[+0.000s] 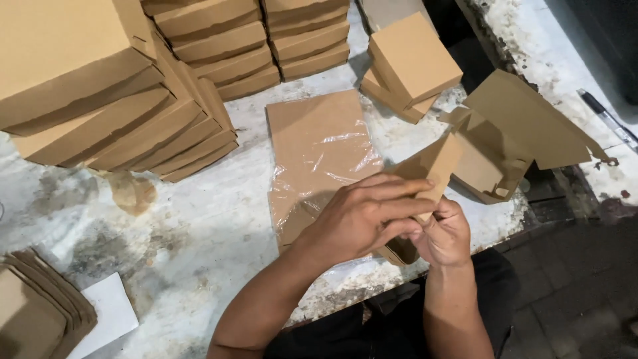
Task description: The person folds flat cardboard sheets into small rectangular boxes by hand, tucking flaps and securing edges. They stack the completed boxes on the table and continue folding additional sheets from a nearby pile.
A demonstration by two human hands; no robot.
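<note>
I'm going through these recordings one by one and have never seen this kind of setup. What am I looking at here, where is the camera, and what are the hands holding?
There is no machine here. The single picture comes from a camera worn on a person's head, looking down at their own two bare hands over a worn white work table.

The left hand and the right hand together grip a brown cardboard piece, partly folded, with the left hand's fingers lying across it.

On the table lie a plastic-wrapped pack of flat cardboard, an open half-formed box, two finished small boxes stacked on each other, and rows of closed boxes leaning at the back. A pile of flat blanks and a white sheet sit at lower left, and a pen at far right.
</note>
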